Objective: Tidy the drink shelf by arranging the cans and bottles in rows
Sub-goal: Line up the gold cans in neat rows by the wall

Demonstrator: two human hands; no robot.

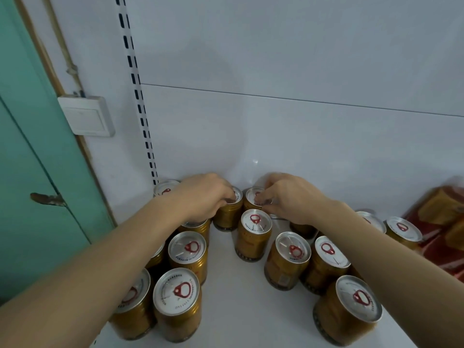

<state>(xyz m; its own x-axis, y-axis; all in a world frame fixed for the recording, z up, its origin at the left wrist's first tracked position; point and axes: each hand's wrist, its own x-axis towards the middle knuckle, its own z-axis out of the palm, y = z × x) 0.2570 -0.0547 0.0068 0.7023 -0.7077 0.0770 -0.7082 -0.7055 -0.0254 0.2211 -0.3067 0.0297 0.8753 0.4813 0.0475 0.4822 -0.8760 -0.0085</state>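
Observation:
Several gold cans with silver lids and red pull rings stand on a white shelf (231,292). My left hand (203,197) grips the top of a gold can (229,217) at the back of the shelf. My right hand (288,197) grips the lid of the neighbouring back can (253,197), close to the rear panel. Another can (254,234) stands just in front of these two. More cans form a column at the left (187,252) and a loose group at the right (291,257). My forearms hide parts of some cans.
The white back panel (276,134) closes the shelf behind the cans. A slotted upright (140,101) runs down the left. Red and gold packs (442,222) lie at the far right. A green door (30,172) and a wall switch (86,116) are at the left.

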